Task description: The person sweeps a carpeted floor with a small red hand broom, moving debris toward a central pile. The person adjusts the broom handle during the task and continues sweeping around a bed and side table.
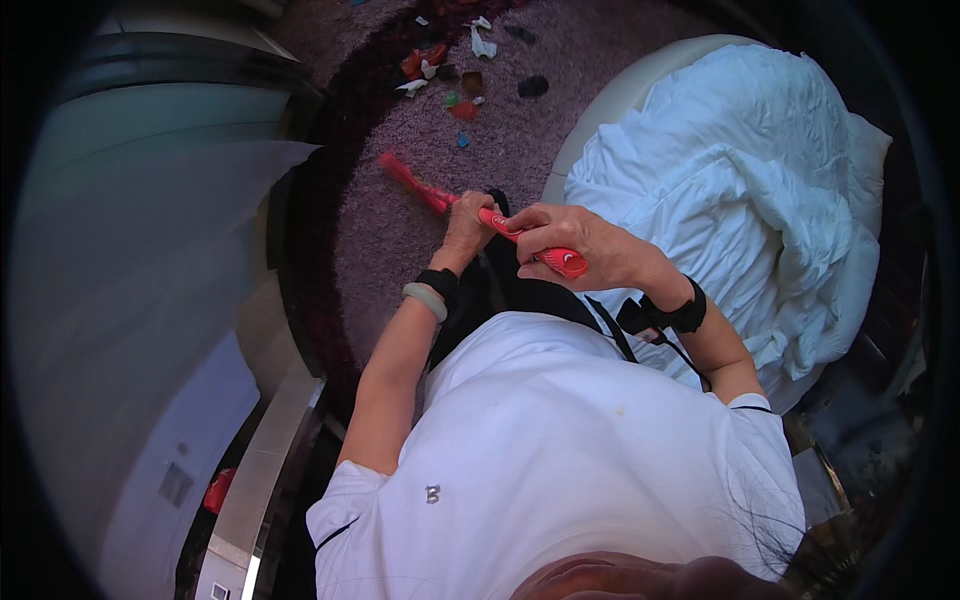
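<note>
Both hands grip a long red tube-like thing [495, 220] with white print on it, held slantwise in front of my body. My left hand [466, 229] is wrapped around its middle. My right hand [589, 244] pinches it close to the near end, between thumb and fingers. That near end looks round and hollow. Beyond my left hand the red thing narrows, looks wrinkled, and flares at its tip over the carpet [375, 247]. What it is exactly cannot be made out.
Crumpled white tissue [482, 45], red scraps [463, 111], a blue scrap [462, 139] and dark pieces [533, 86] litter the carpet ahead. At right, a white quilt [720, 187] is heaped on a rounded pale seat or bed [581, 142]. A pale cabinet-like surface [150, 225] curves along the left.
</note>
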### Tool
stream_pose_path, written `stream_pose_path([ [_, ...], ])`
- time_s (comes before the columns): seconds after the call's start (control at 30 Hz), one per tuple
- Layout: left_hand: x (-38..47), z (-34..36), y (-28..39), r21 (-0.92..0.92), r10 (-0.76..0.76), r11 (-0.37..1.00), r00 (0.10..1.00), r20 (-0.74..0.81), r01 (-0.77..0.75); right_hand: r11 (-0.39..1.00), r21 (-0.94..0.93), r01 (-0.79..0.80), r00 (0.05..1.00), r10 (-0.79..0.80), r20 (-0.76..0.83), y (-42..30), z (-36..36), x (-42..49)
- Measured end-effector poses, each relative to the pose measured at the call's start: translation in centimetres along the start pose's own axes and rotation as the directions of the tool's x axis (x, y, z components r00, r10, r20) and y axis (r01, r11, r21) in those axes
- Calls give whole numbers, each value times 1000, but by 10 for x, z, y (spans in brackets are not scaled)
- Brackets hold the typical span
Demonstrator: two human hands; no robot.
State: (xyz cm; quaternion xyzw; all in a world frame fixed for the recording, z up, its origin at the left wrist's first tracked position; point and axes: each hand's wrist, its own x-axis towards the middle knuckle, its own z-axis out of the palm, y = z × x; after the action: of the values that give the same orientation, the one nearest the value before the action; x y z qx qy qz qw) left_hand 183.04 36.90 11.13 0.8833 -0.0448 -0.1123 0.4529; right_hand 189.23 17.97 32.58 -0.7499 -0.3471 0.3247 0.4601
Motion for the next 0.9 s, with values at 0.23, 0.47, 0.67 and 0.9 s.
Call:
stream_pose_path([
  [0.23, 57, -8, 12, -41, 124, 992, 992, 31, -123, 997, -28, -67, 991, 64, -119, 4, -26, 11],
  [0.47, 119, -21, 35, -51, 213, 976, 976, 34, -211, 982, -185, 47, 969, -90, -229, -10, -45, 11],
  [0.67, 96, -58, 11, 79, 119, 988, 976, 182, -135, 995, -16, 100, 952, -100, -289, 2, -27, 17],
  [0.9, 66, -110, -87, 256, -167, 965, 892, 420, 60, 961, 239, 137, 939, -49, -341, 73, 48, 87],
])
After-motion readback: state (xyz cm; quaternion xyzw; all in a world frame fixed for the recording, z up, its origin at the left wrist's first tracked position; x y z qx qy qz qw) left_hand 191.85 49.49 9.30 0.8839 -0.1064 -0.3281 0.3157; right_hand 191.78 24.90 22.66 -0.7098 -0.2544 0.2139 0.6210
